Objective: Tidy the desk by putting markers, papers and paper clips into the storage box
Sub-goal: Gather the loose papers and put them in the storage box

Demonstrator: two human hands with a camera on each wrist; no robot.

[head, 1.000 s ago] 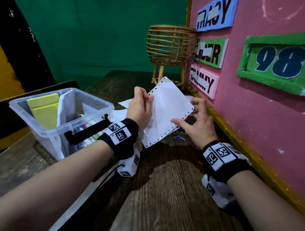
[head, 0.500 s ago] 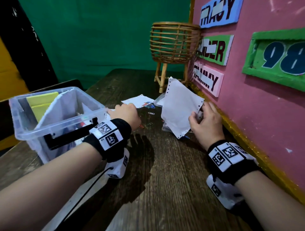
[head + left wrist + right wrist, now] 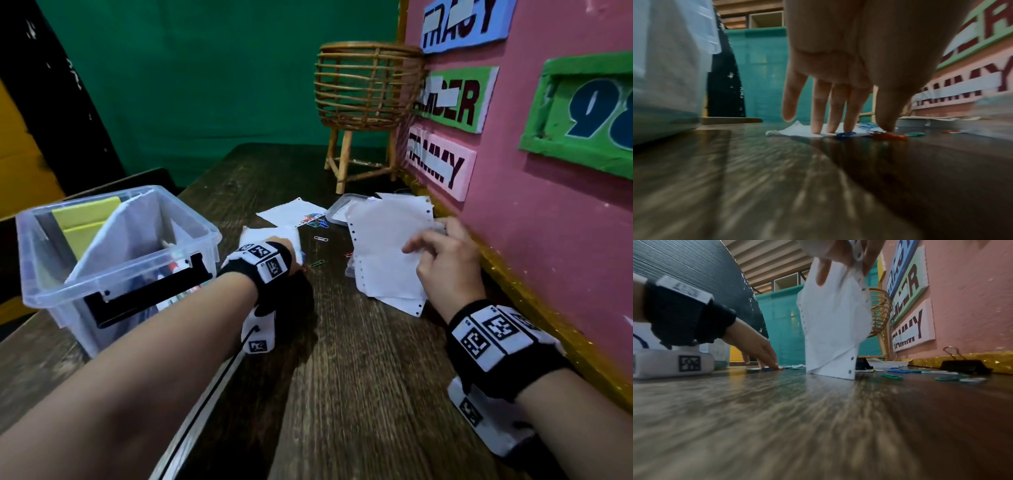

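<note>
My right hand (image 3: pixel 432 254) pinches a white perforated paper sheet (image 3: pixel 383 246) by its right side near the pink wall. The sheet (image 3: pixel 834 321) hangs upright, its lower corner touching the table. My left hand (image 3: pixel 838 113) reaches down beside the storage box (image 3: pixel 202 228) with straight fingers, the fingertips (image 3: pixel 816 129) touching a small white paper (image 3: pixel 795 129). Its thumb rests by an orange paper clip (image 3: pixel 890 136), and a blue clip (image 3: pixel 845 134) lies beside it. The clear box holds papers, yellow pads and markers.
Loose coloured paper clips (image 3: pixel 317 223) lie on another paper (image 3: pixel 291 212) mid-table, and more (image 3: pixel 892 376) lie near the wall. Two black binder clips (image 3: pixel 964 366) sit by the gold skirting. A small clear case (image 3: pixel 337 212) and a wicker stand (image 3: pixel 366 85) stand behind.
My left hand released the perforated sheet and dropped to the table beside the box. My right hand took the sheet alone and lowered it toward the table.
</note>
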